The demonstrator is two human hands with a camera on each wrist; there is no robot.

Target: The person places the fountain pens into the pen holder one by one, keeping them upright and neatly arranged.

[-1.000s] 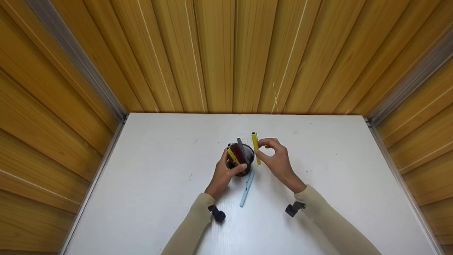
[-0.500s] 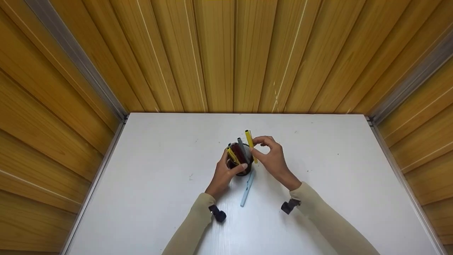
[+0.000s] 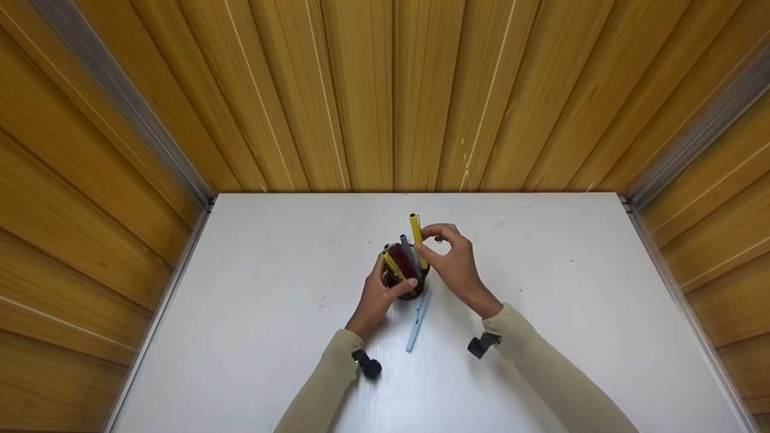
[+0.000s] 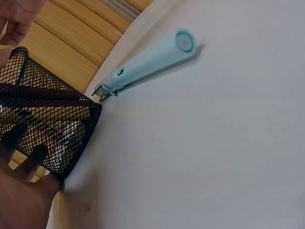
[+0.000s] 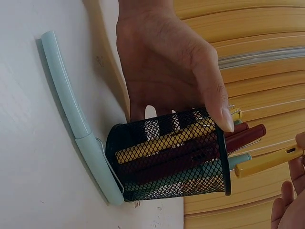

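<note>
Light-blue pen (image 3: 418, 319) lies on table (image 3: 240, 313), touching mesh cup (image 3: 408, 281)

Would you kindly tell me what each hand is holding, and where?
Right hand pinches the yellow pen mid-barrel; left hand grips the mesh cup around its side.
</note>
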